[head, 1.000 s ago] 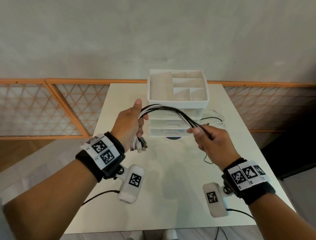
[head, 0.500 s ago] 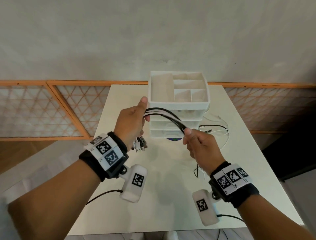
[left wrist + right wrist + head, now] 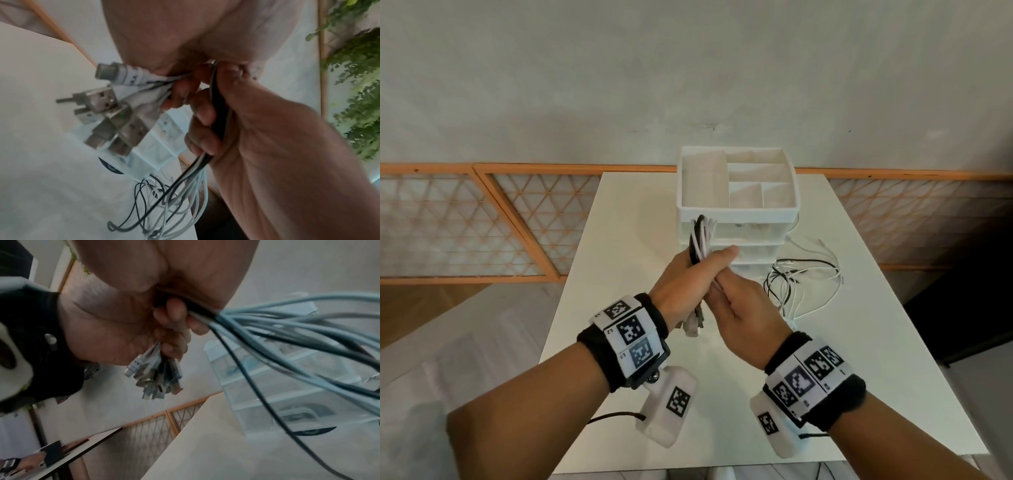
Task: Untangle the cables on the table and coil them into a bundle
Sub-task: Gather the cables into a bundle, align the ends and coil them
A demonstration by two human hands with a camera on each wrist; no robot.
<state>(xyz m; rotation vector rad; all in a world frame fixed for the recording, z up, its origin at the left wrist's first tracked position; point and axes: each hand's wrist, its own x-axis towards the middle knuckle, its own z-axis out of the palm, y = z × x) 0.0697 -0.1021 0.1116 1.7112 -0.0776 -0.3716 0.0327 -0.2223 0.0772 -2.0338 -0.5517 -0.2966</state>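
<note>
My left hand [image 3: 681,291] grips the cables [image 3: 700,240], looped upward; my right hand [image 3: 743,308], now pressed against it, seems curled around them too. Loose ends trail onto the desk [image 3: 619,274].

Black wristbands [image 3: 619,334] with checkered tags

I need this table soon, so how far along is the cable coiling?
Done: the plug ends are gathered together below the left hand, which grips the black and white cables folded into one loop. In hand: the right hand holds the strands against it. Left: loose cable tails lie spread on the white table beside the white drawer organiser.
</note>
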